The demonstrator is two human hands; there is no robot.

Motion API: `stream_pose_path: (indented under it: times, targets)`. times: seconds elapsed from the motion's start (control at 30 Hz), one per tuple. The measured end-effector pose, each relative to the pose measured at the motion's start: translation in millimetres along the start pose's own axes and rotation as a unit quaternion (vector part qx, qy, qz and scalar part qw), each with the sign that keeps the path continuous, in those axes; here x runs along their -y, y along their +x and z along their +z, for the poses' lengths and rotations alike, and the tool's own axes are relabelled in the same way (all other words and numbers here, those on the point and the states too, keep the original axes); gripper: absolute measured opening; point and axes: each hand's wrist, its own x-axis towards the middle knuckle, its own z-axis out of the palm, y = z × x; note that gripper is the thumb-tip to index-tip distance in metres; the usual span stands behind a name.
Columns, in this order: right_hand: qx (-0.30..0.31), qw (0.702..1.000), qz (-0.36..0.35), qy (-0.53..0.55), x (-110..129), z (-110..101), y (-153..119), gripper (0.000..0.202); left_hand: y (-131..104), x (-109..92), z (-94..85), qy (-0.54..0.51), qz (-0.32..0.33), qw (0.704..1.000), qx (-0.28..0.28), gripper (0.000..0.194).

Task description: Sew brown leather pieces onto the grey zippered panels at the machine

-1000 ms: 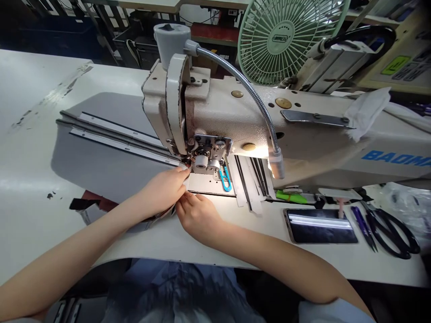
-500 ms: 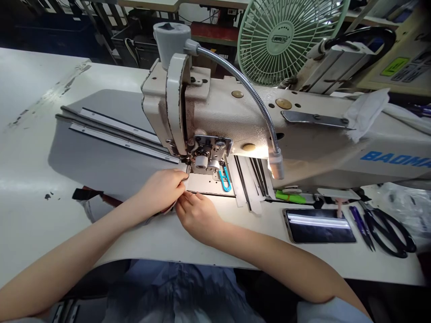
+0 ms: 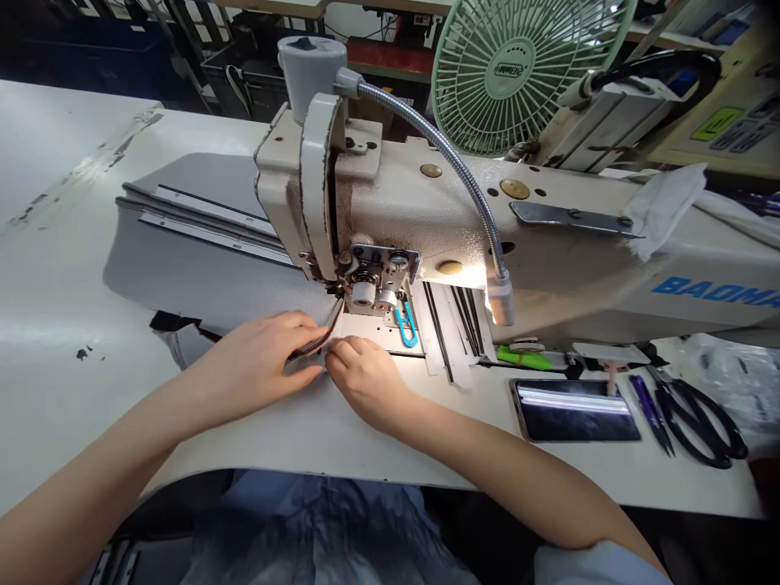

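A grey fabric panel [image 3: 164, 276] lies left of the sewing machine head [image 3: 317, 187], its near edge running under the needle area. Two white strips with dark edges [image 3: 225, 244] lie along it. My left hand [image 3: 262, 357] rests over the near edge, fingers stretched out and thumb apart. From beneath those fingers a dark reddish-brown edge [image 3: 332, 325] curves up to the presser foot. Just right of it, my right hand [image 3: 366, 382] is closed with curled fingers at the fabric's edge; the fingertips are partly hidden. Blue thread snips [image 3: 405, 325] lie by the needle plate.
Dark thin strips [image 3: 466, 321] on white paper lie right of the needle plate. Farther right are a phone [image 3: 576, 410], a purple pen [image 3: 652, 414] and black-handled scissors [image 3: 700, 418]. A lamp on a bendy neck [image 3: 500, 296] lights the area. Behind stands a green fan [image 3: 512, 73].
My left hand has drawn back to the left, and its thumb has parted from its fingers. The fabric panel and its strips have shifted slightly right. My right hand has barely moved.
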Motion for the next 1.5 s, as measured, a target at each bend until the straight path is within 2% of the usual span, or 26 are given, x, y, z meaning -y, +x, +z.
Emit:
stream_pose_path:
  times: [0.13, 0.27, 0.4, 0.57, 0.8, 1.2, 1.3, 1.5]
  targets:
    - [-0.003, 0.999, 0.009, 0.031, 2, 2, -5, 0.018, -24, 7, 25.5, -0.025, -0.016, 0.997, -0.067, 0.025]
    - [-0.024, 0.998, 0.016, 0.054, -3, 11, -3, 0.021, -18, 10, 44.4, 0.01, -0.009, 0.996, -0.083, 0.027]
    - [-0.045, 0.996, 0.051, 0.066, -5, 11, -3, 0.022, -7, 14, 43.5, 0.053, 0.016, 0.994, -0.095, 0.028]
    - [-0.061, 0.99, 0.115, 0.046, -5, -1, -3, 0.021, 1, 19, 41.1, 0.099, 0.043, 0.986, -0.124, 0.027]
    - [-0.033, 0.986, 0.16, 0.018, -11, -9, 4, 0.016, 15, 25, 45.1, 0.145, 0.051, 0.98, -0.129, 0.026]
    - [0.009, 0.979, 0.205, 0.009, -19, -7, 18, 0.022, 32, 26, 53.0, 0.192, 0.047, 0.969, -0.151, 0.023]
    - [-0.001, 0.977, 0.213, 0.012, -20, -7, 17, 0.025, 29, 27, 55.1, 0.171, 0.051, 0.972, -0.153, 0.029]
    - [-0.072, 0.976, 0.189, 0.076, -21, -7, 11, 0.025, 27, 35, 53.7, 0.089, 0.072, 0.974, -0.193, 0.025]
